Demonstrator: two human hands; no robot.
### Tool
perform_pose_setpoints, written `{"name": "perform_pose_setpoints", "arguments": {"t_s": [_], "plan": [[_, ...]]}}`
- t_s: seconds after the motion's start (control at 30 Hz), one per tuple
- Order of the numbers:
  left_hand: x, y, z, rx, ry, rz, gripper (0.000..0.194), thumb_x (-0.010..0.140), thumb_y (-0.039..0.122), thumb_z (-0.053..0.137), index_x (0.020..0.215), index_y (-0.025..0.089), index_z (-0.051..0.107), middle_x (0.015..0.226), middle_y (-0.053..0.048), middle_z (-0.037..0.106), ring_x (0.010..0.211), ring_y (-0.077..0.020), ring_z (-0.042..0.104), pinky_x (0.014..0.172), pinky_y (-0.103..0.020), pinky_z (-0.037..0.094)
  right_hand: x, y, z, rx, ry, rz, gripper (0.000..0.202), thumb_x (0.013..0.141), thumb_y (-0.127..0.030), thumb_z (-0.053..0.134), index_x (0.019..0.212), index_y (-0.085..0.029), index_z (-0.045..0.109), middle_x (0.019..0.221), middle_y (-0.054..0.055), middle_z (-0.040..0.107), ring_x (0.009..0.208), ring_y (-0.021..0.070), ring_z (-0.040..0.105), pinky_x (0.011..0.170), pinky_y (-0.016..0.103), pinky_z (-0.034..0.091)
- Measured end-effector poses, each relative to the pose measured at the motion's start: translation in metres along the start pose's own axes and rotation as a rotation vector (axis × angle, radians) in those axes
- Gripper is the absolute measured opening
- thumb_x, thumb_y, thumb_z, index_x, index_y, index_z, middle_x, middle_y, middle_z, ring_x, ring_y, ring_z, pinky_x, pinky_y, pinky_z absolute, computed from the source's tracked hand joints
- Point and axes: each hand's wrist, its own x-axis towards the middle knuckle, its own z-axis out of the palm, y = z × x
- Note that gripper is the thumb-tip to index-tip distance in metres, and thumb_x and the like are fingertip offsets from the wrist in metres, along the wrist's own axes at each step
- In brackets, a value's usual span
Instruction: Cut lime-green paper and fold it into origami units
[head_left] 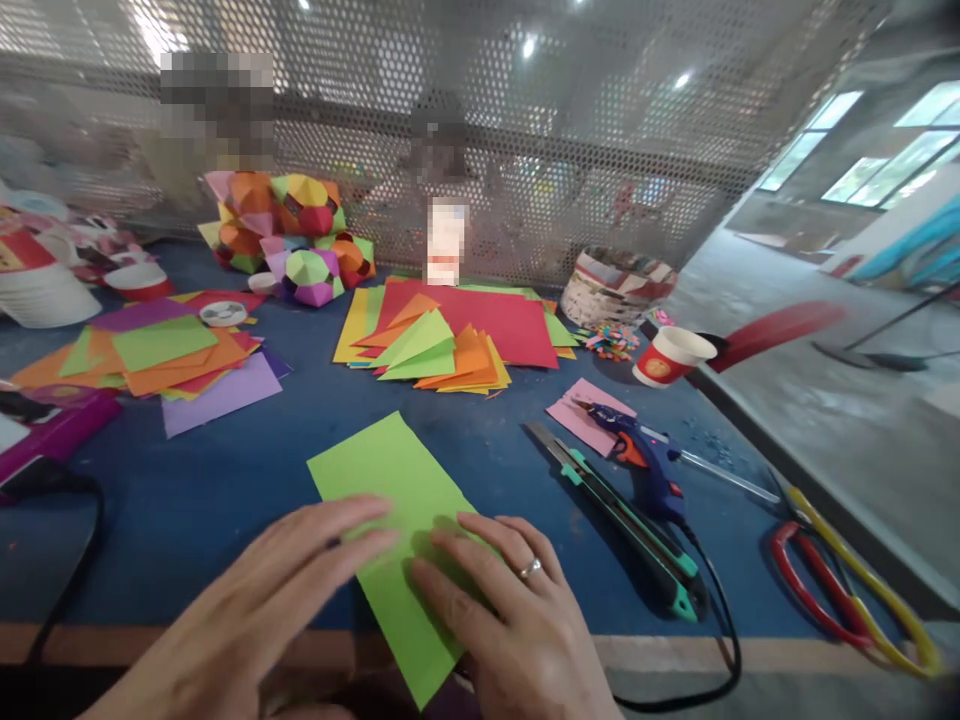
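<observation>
A light green sheet of paper (pixel 395 455) lies slantwise on the blue tabletop right before me, reaching over its front edge. It looks folded into a long rectangle, with a small step on its right side. My left hand (pixel 289 575) is slightly blurred, its fingers stretched out over the paper's left edge; whether they touch cannot be made out. Flat across the paper's right side rests my right hand (pixel 510 590), fingers apart, with a silver ring. To its right are a black and green utility knife (pixel 622 520) and a blue glue gun (pixel 656 465).
Red and yellow scissors (pixel 847 580) lie at the right edge, below a paper cup (pixel 671 355). Paper stacks (pixel 480 320) and colourful folded paper balls (pixel 289 235) stand farther back. Loose coloured sheets (pixel 165 345) lie left. A perforated metal screen (pixel 495 130) rises behind the table.
</observation>
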Motion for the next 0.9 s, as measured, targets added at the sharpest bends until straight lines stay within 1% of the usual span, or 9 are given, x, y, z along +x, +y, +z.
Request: {"name": "perform_pose_setpoints", "arguments": {"t_s": [0.03, 0.07, 0.17, 0.23, 0.33, 0.5, 0.63, 0.7, 0.9], "plan": [[0.003, 0.001, 0.006, 0.018, -0.041, 0.133, 0.088, 0.071, 0.043, 0.082, 0.150, 0.043, 0.044, 0.145, -0.002, 0.062, 0.126, -0.0366, 0.063, 0.105, -0.048, 0.055, -0.001, 0.001, 0.000, 0.009, -0.011, 0.004, 0.031, 0.104, -0.022, 0.044, 0.113, -0.026, 0.073, 0.117, -0.001, 0.076, 0.115, 0.0165, 0.065, 0.103, 0.033, 0.045], [0.007, 0.002, 0.012, 0.036, -0.035, 0.195, 0.088, 0.075, 0.039, 0.079, 0.154, 0.041, 0.039, 0.143, -0.003, 0.064, 0.124, -0.0347, 0.065, 0.107, -0.048, 0.053, -0.001, 0.001, 0.000, 0.015, -0.023, 0.006, 0.030, 0.103, -0.021, 0.045, 0.115, -0.024, 0.072, 0.117, 0.000, 0.076, 0.114, 0.0162, 0.065, 0.104, 0.033, 0.044], [0.017, 0.004, 0.022, 0.064, -0.054, 0.286, 0.076, 0.089, 0.021, 0.061, 0.157, 0.039, 0.034, 0.139, 0.000, 0.067, 0.120, -0.0267, 0.068, 0.112, -0.044, 0.050, -0.002, 0.002, -0.004, 0.032, -0.080, -0.005, 0.031, 0.100, -0.019, 0.048, 0.122, -0.020, 0.069, 0.118, 0.003, 0.076, 0.113, 0.0162, 0.065, 0.104, 0.033, 0.045], [0.019, 0.004, 0.024, 0.065, -0.068, 0.298, 0.069, 0.090, 0.014, 0.052, 0.154, 0.040, 0.041, 0.138, 0.002, 0.067, 0.120, -0.0242, 0.069, 0.112, -0.041, 0.050, -0.002, 0.003, -0.010, 0.046, -0.108, 0.021, 0.031, 0.099, -0.017, 0.049, 0.124, -0.018, 0.068, 0.117, 0.005, 0.076, 0.111, 0.0162, 0.066, 0.102, 0.032, 0.046], [0.016, 0.003, 0.024, 0.087, -0.013, 0.262, 0.063, 0.090, 0.011, 0.044, 0.145, 0.040, 0.053, 0.134, 0.002, 0.070, 0.119, -0.0229, 0.070, 0.110, -0.040, 0.052, -0.005, 0.006, -0.017, 0.072, -0.105, 0.108, 0.025, 0.099, -0.019, 0.052, 0.118, -0.016, 0.068, 0.111, 0.005, 0.077, 0.103, 0.0157, 0.068, 0.095, 0.030, 0.048], [0.019, -0.002, 0.023, 0.117, 0.101, 0.336, 0.044, 0.088, 0.013, 0.053, 0.123, 0.034, 0.069, 0.110, 0.002, 0.080, 0.098, -0.0199, 0.077, 0.093, -0.032, 0.061, -0.009, 0.008, -0.019, 0.171, -0.028, 0.221, 0.011, 0.098, -0.027, 0.061, 0.095, -0.019, 0.068, 0.092, 0.003, 0.076, 0.087, 0.0149, 0.067, 0.080, 0.029, 0.048], [0.032, -0.001, 0.021, 0.069, 0.199, 0.206, 0.014, 0.094, 0.026, 0.060, 0.102, 0.031, 0.071, 0.092, 0.005, 0.080, 0.081, -0.0158, 0.077, 0.072, -0.021, 0.063, -0.007, 0.005, -0.016, 0.171, -0.056, 0.342, 0.017, 0.099, -0.030, 0.060, 0.085, -0.020, 0.065, 0.085, 0.001, 0.071, 0.080, 0.0158, 0.062, 0.074, 0.030, 0.043], [0.035, 0.000, 0.021, 0.077, 0.220, 0.136, 0.012, 0.096, 0.035, 0.059, 0.098, 0.030, 0.070, 0.089, 0.004, 0.079, 0.075, -0.0155, 0.077, 0.065, -0.020, 0.062, -0.004, 0.004, -0.014, 0.151, -0.067, 0.394, 0.020, 0.100, -0.029, 0.057, 0.083, -0.020, 0.062, 0.082, 0.001, 0.068, 0.076, 0.0161, 0.059, 0.072, 0.030, 0.041], [0.038, 0.003, 0.027, 0.184, 0.269, 0.032, 0.011, 0.096, 0.035, 0.060, 0.094, 0.027, 0.067, 0.096, 0.001, 0.077, 0.078, -0.0167, 0.076, 0.069, -0.024, 0.062, 0.007, 0.004, -0.004, 0.076, -0.094, 0.496, 0.023, 0.102, -0.029, 0.053, 0.081, -0.020, 0.057, 0.074, 0.001, 0.064, 0.069, 0.0171, 0.054, 0.067, 0.030, 0.035]]}}
